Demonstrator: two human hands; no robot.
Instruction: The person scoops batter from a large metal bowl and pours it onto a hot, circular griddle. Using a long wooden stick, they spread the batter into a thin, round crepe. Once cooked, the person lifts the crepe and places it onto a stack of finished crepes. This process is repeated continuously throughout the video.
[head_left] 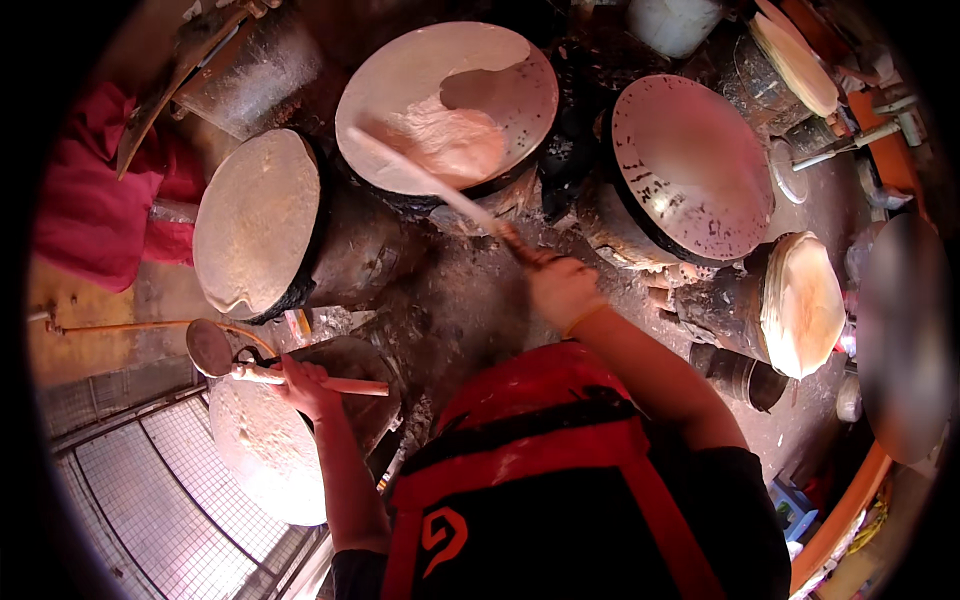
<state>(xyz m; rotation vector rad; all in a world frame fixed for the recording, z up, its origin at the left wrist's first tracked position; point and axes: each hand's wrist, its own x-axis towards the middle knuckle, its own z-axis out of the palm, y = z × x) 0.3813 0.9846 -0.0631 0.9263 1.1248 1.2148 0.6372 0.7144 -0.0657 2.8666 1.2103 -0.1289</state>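
Observation:
My right hand [562, 285] grips a long pale stick [420, 175] that reaches over the top middle round griddle [480, 45], where wet batter [440, 140] covers part of the plate. My left hand [302, 390] is closed on a wooden handle [355, 385], with a small round metal ladle [208, 347] at its left end, above the lower left griddle [260, 460] and its pale layer. The left griddle [250, 220] bears a thin pale sheet. The right griddle [690, 165] looks bare and speckled.
A stack of pale round sheets [800, 305] sits on a drum at right, another [795, 60] at upper right. Pink cloth [95, 200] hangs at left. A wire grid [150, 500] lies lower left, a metal pot [745, 380] below the right stack, an orange edge [840, 520] at lower right.

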